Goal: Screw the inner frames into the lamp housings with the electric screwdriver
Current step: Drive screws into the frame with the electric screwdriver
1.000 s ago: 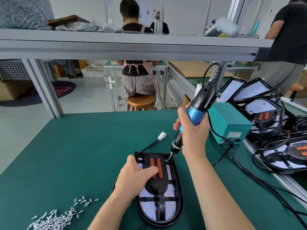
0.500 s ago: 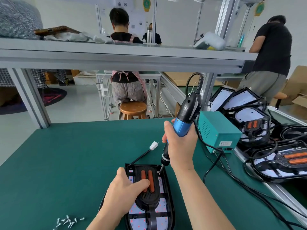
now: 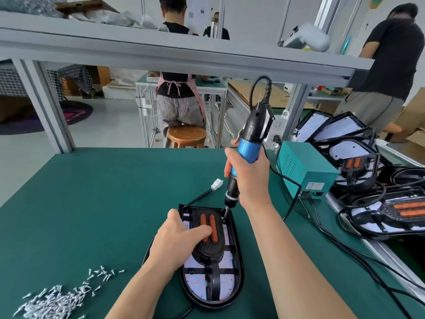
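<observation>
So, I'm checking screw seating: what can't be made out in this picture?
Head view:
Whether a screw sits under the bit of the electric screwdriver: too small to tell.
Left side of the inner frame: covered by the left hand.
Screwdriver trigger: hidden in the right hand.
Label on the power box: too small to read.

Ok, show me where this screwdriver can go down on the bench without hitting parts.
Widest bare patch: green mat left of the lamp housing, between the far table edge and the screw pile. A second strip lies beyond the white connector, left of the teal power box. Crowded: the right side, where cables and stacked housings cover the bench.
</observation>
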The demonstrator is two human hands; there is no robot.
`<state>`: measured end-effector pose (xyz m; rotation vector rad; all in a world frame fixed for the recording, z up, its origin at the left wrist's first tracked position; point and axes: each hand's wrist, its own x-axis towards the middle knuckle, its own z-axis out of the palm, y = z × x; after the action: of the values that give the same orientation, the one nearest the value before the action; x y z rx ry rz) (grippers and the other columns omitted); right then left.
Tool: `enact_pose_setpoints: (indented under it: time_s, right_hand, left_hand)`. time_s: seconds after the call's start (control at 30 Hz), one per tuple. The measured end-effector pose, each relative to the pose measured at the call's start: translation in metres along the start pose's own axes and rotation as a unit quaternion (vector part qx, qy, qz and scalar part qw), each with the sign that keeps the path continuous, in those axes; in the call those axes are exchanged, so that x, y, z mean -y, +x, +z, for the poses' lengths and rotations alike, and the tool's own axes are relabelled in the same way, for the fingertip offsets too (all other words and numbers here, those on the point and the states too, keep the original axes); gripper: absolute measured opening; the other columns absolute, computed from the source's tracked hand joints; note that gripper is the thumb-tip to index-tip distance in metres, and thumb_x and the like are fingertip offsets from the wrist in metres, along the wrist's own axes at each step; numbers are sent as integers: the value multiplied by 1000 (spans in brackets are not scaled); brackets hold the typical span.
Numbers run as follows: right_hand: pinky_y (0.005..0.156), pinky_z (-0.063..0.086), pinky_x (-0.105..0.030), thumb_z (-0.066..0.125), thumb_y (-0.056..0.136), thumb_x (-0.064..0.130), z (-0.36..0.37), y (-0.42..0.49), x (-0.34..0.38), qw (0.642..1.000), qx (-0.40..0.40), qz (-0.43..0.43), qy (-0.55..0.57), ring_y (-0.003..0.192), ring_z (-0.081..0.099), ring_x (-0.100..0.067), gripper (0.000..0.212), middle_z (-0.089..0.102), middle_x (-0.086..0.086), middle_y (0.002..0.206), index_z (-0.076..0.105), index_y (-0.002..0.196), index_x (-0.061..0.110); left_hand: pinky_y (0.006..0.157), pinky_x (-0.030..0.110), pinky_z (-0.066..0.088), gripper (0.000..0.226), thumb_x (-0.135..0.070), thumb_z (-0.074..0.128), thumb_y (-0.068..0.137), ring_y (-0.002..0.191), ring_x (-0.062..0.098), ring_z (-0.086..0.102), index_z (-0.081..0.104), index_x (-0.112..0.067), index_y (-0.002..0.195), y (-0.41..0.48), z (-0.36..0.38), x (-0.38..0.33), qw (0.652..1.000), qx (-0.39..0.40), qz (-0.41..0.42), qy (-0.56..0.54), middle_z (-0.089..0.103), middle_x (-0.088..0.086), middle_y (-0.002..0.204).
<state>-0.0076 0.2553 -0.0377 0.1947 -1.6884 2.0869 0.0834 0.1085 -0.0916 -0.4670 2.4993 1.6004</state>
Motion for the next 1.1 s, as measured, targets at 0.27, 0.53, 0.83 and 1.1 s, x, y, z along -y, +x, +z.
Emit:
enact_pose_setpoints:
  time_s: [0.27,0.53,0.83,1.1]
  right_hand:
    - [56,50,-26,75,81,19,-9,-10,8,999,-20,2,48,50,54,-17,25,55,-5,59,57,98,16]
    - [58,50,-26,73,81,17,-16,-8,58,996,-19,-31,84,52,53,-19,22,54,-4,60,57,96,16]
    - [52,48,-29,70,93,12,-32,-64,62,963,-142,71,218,52,51,-15,14,52,-1,64,58,90,17]
    - [50,50,-25,69,95,13,-44,-100,53,932,-230,130,248,50,51,-12,15,53,2,59,55,97,15]
  left_hand:
    - [79,46,55,71,-54,71,49,83,28,62,49,-11,101,0,-7,0,1000,12,-11,-8,67,14,103]
    - [85,49,55,69,-53,71,49,89,28,64,49,-13,101,-4,-8,-5,1000,19,-11,5,67,16,108]
    - [68,34,47,64,-64,73,77,85,18,59,50,-11,103,-10,-7,-3,994,-51,23,98,61,-3,94]
    - [88,37,43,40,-11,47,98,110,31,57,47,-6,137,-26,-16,4,985,-164,54,-28,61,11,124]
